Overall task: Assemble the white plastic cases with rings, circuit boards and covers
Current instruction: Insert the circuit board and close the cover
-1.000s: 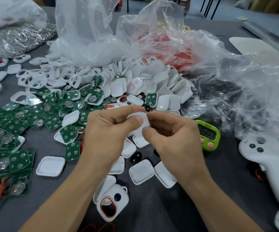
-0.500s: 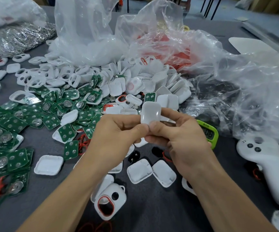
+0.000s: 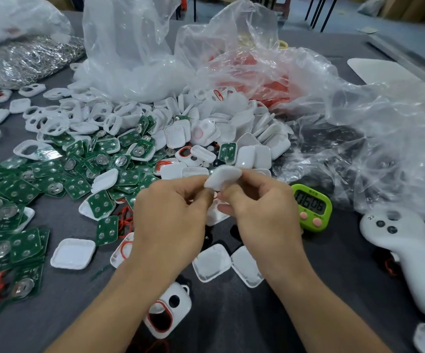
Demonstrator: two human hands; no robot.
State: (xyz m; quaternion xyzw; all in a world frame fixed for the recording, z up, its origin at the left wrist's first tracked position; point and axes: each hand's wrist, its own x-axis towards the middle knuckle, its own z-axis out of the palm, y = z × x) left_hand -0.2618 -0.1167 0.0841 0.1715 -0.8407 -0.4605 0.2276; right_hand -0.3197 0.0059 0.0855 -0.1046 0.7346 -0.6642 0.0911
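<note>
Fingertips of left hand (image 3: 173, 220) and right hand (image 3: 259, 212) pinch one white case (image 3: 222, 176). Uneven squeezing might pop its cover askew.

Held: rounded white plastic case shell (image 3: 222, 175), tilted, raised mid-scene, pinched between left hand (image 3: 170, 220) and right hand (image 3: 262, 215). On the table: green square circuit boards (image 3: 28, 189), loose heap, left. White square plastic covers (image 3: 244, 131), pile, far centre. White case with red ring (image 3: 180, 312), flat, near centre.
</note>
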